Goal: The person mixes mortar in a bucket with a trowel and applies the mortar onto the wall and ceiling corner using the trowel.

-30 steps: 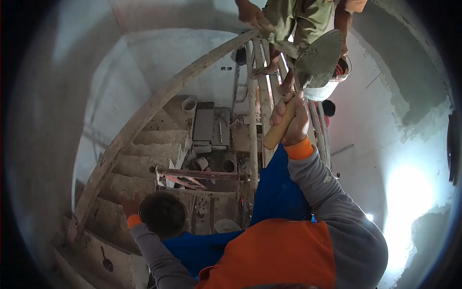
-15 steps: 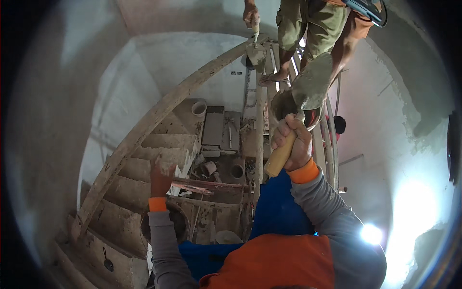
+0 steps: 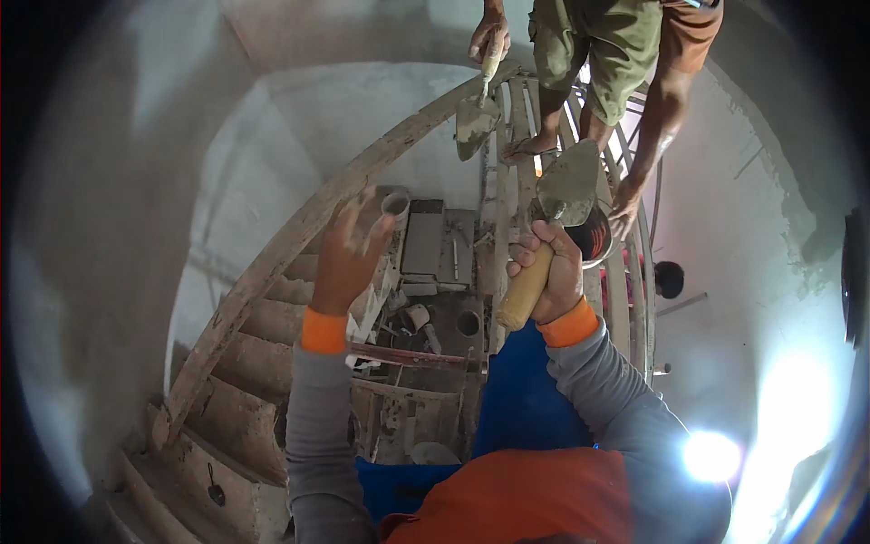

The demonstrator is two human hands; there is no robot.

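My right hand (image 3: 559, 276) is wrapped round the pale wooden handle of a trowel (image 3: 571, 186). Its broad blade, smeared with grey mortar, points away from me. Close beyond that hand is a dark bucket (image 3: 594, 238), partly hidden by the blade. My left hand (image 3: 349, 263) is raised over the stairs, fingers spread and holding nothing. A co-worker stands ahead on the planks; one of their hands (image 3: 489, 36) grips a second trowel (image 3: 478, 122), hanging blade down. Their other hand (image 3: 623, 210) reaches to the bucket's rim.
Wooden planks (image 3: 524, 136) form a narrow platform ahead. A curved wooden beam (image 3: 299, 227) runs along the left beside rough stairs (image 3: 231, 408). Far below lie buckets (image 3: 395, 203) and debris. A bright lamp (image 3: 711, 456) shines at lower right, near the partly plastered wall (image 3: 725, 299).
My left hand has risen forward and its fingers have spread. My trowel's blade has dropped a little toward me. The co-worker's arm has reached down to the bucket, and their trowel has come lower.
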